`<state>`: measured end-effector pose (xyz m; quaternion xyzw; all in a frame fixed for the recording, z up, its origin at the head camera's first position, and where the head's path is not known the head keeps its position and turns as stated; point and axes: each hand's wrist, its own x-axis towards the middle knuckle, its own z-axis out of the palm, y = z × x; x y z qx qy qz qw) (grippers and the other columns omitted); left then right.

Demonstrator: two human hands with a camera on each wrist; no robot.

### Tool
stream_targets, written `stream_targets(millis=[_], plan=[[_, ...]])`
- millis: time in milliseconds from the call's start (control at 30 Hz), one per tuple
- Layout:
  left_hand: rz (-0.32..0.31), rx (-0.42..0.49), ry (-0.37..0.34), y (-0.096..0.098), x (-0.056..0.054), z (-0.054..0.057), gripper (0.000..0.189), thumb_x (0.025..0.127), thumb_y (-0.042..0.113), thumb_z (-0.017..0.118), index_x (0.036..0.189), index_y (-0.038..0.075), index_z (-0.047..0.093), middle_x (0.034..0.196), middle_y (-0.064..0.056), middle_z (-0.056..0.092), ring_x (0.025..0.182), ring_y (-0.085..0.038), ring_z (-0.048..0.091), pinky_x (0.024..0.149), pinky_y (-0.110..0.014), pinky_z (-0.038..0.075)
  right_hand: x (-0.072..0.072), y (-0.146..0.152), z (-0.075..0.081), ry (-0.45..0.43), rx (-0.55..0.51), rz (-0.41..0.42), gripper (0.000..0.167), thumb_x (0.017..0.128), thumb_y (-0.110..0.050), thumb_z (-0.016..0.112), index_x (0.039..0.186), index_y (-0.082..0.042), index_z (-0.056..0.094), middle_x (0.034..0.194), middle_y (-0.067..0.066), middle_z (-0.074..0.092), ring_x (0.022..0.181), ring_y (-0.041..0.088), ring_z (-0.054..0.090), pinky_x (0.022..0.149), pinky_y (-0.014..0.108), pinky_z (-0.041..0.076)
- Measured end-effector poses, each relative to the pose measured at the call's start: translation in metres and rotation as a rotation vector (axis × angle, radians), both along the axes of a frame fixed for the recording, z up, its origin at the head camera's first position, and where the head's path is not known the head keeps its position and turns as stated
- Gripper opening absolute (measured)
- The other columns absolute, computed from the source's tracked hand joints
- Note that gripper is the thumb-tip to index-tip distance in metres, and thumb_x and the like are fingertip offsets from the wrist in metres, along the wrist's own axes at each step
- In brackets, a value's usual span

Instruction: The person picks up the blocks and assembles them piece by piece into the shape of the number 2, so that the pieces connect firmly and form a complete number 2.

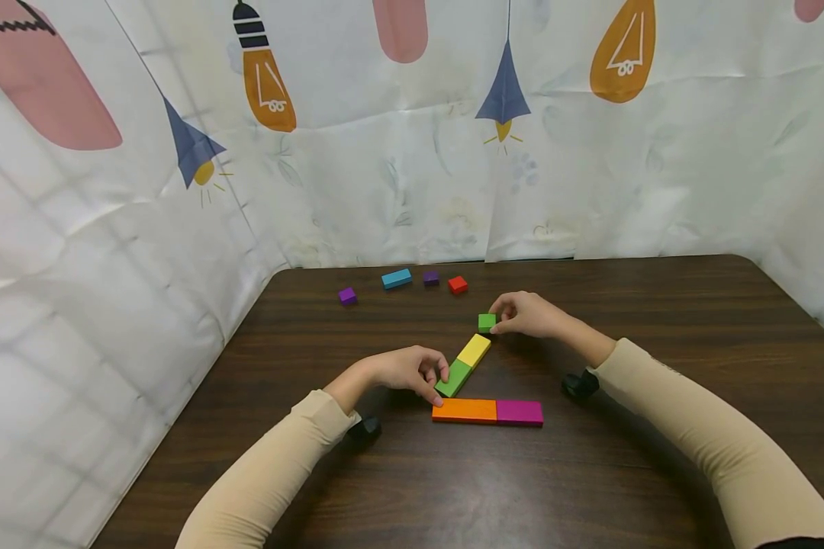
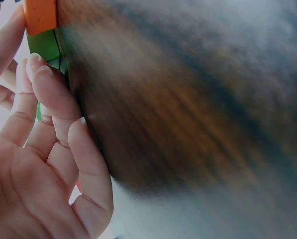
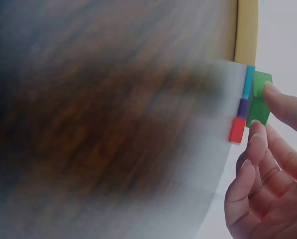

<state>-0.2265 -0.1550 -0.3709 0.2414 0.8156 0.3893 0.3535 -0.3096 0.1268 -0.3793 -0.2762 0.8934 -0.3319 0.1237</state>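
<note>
My right hand (image 1: 530, 314) pinches a small green block (image 1: 487, 323) between thumb and fingertips, just beyond the yellow block (image 1: 474, 351). The right wrist view shows the thumb on one side of this green block (image 3: 259, 99) and fingertips on the other. Yellow and a longer green block (image 1: 455, 378) lie end to end in a slanting row. My left hand (image 1: 405, 370) has its thumb on the left end of the orange block (image 1: 464, 410) and a fingertip at the longer green block, fingers loosely bent. A magenta block (image 1: 519, 412) continues the orange one.
Toward the back of the dark wooden table (image 1: 659, 305) lie a purple block (image 1: 347, 296), a blue block (image 1: 396, 278), a dark purple block (image 1: 431, 278) and a red block (image 1: 458, 285). A white printed curtain (image 1: 398, 168) hangs behind the table and along its left side.
</note>
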Motion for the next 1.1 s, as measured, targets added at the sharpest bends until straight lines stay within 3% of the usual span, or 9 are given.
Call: stream_targets(millis=[1100], plan=[[0.013, 0.001, -0.01, 0.0006, -0.0014, -0.0015, 0.026, 0.089, 0.0, 0.078, 0.107, 0.004, 0.059, 0.072, 0.0, 0.054, 0.065, -0.012, 0.046, 0.063, -0.024, 0.038, -0.0041, -0.0066, 0.0013, -0.043, 0.124, 0.049, 0.034, 0.092, -0.017, 0.078, 0.117, 0.001, 0.065, 0.088, 0.006, 0.061, 0.076, 0.018, 0.052, 0.069, 0.03, 0.042]])
